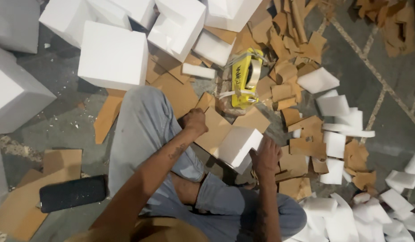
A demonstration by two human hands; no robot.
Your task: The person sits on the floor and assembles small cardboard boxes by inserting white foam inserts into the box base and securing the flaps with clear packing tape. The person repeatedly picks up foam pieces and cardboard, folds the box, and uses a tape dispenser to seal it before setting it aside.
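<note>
- My knees in grey jeans (144,130) are filling the bottom of the view, folded under me as I'm sitting on the floor (386,107).
- My left hand (195,122) is closing around the upper edge of a cardboard sheet (213,132), fingers curled tight on it.
- My right hand (265,157) is pressing flat against the lower right side of a white foam block (238,144); I cannot tell whether the fingers are wrapping under it.
- The foam block is lying between my two hands, touching the cardboard, its long side running from lower left up to the right; my right hand is the nearer one.
- A yellow tape dispenser (244,78) is lying just beyond the cardboard, away from me.
- Big foam boxes (113,56) are standing to the upper left, cardboard scraps (283,49) and foam offcuts (335,107) scattered right.
- A dark flat pad (73,192) is lying at my left.
</note>
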